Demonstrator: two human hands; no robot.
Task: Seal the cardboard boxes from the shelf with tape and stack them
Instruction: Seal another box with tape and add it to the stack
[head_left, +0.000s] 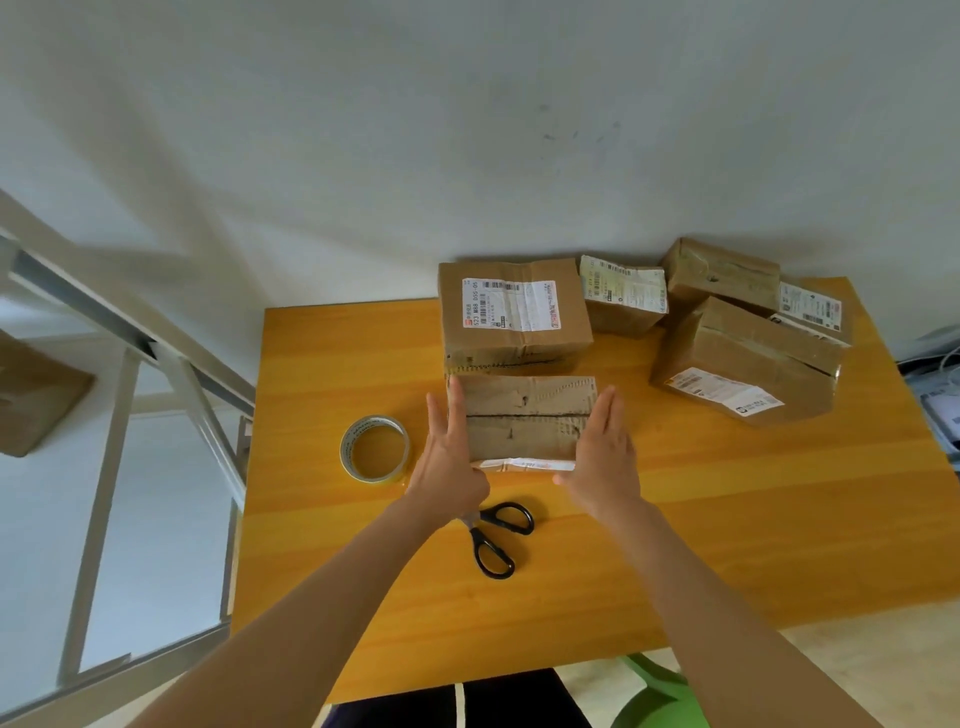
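A small cardboard box (524, 415) lies on the orange table (727, 519), its two top flaps meeting in a dark seam. My left hand (449, 457) lies flat against its left side and my right hand (605, 452) flat against its right side, fingers straight. Directly behind it stands a larger box (511, 317) with a white shipping label. A roll of clear tape (375, 449) lies left of my left hand. Black-handled scissors (496, 540) rest near the table's front, partly under my left wrist.
Several more labelled cardboard boxes (748, 358) crowd the table's back right against the white wall. A metal shelf frame (119, 364) stands to the left with a cardboard piece (31, 395) on it. A green chair (660, 696) shows below the table's front edge.
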